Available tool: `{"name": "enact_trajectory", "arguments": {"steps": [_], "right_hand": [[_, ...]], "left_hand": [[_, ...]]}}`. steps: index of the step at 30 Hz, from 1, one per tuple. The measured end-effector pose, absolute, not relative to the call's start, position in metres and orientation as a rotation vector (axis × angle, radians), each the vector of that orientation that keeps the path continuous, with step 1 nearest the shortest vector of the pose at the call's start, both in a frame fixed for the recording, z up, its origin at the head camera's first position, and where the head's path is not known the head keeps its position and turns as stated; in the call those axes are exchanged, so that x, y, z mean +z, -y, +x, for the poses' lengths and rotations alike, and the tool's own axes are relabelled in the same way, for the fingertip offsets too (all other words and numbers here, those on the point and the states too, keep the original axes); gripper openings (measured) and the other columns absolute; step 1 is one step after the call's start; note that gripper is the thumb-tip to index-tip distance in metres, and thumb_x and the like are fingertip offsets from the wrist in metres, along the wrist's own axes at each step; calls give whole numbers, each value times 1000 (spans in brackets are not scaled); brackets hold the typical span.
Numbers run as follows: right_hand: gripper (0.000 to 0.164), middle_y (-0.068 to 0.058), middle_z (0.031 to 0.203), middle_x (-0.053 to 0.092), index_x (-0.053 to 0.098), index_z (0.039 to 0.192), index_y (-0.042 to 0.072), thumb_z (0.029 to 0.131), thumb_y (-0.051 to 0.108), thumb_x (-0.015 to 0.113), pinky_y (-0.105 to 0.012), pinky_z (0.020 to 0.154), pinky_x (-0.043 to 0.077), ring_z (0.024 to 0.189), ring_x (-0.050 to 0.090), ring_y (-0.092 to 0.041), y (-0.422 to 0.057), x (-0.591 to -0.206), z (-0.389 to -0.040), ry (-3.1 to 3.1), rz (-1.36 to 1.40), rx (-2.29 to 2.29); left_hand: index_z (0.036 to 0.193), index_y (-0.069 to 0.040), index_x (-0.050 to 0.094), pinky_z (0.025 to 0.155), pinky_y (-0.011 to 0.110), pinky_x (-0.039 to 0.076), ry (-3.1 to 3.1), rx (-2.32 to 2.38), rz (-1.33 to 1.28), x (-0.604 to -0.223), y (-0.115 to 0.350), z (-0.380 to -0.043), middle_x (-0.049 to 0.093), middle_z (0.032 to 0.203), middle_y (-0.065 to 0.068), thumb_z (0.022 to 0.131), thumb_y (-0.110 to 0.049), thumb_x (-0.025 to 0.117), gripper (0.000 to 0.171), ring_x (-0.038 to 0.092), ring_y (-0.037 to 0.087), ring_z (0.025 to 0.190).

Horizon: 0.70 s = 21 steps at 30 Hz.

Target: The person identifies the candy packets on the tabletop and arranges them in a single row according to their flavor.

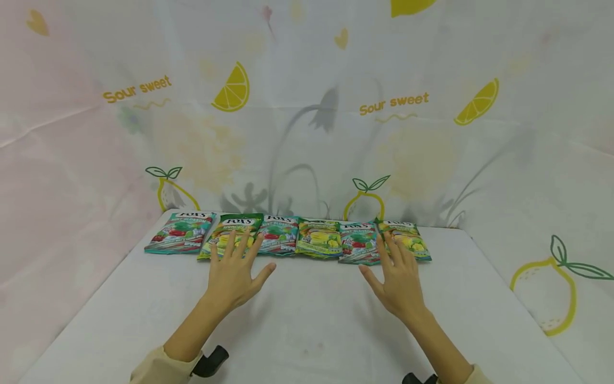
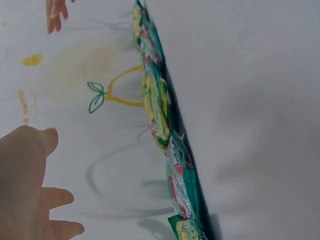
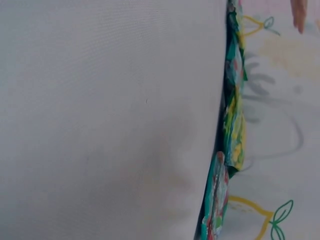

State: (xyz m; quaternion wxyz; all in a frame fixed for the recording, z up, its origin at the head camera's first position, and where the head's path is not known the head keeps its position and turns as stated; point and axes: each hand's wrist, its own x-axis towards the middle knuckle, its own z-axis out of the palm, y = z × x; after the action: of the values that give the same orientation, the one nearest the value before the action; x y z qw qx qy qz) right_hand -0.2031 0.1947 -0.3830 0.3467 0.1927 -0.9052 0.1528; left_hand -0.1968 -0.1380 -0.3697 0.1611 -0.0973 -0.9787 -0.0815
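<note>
A row of several Fox's candy bags lies along the far side of the white table, teal mint bags alternating with yellow-green ones. My left hand, palm down with fingers spread, is raised over the table and overlaps a yellow-green candy bag in the head view. Likewise spread and holding nothing, my right hand overlaps the rightmost yellow-green bag and is close to a teal candy bag. The left wrist view shows the left hand's fingers apart from the row of bags.
The leftmost teal bag lies at the table's far left corner. Between the hands are another teal bag and a yellow-green bag. A lemon-printed cloth rises behind and beside the white table.
</note>
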Motion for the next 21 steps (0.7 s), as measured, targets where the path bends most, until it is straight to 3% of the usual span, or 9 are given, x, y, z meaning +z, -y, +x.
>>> {"name": "enact_trajectory", "arguments": {"steps": [10, 21], "right_hand": [[70, -20, 143, 41, 43, 140, 2, 89, 48, 57, -65, 96, 31, 128, 36, -45, -180, -381, -201, 2406, 538, 421], [70, -21, 143, 40, 42, 139, 0, 88, 44, 60, -63, 97, 33, 126, 40, -43, -154, -385, -202, 2461, 564, 476]], "left_hand": [[147, -18, 34, 105, 68, 7, 2798, -222, -279, -372, 139, -195, 29, 151, 15, 90, -62, 43, 73, 16, 40, 140], [144, -14, 39, 102, 69, 17, 2812, -217, -254, -376, 147, -188, 35, 147, 18, 90, -58, 46, 70, 19, 44, 138]]}}
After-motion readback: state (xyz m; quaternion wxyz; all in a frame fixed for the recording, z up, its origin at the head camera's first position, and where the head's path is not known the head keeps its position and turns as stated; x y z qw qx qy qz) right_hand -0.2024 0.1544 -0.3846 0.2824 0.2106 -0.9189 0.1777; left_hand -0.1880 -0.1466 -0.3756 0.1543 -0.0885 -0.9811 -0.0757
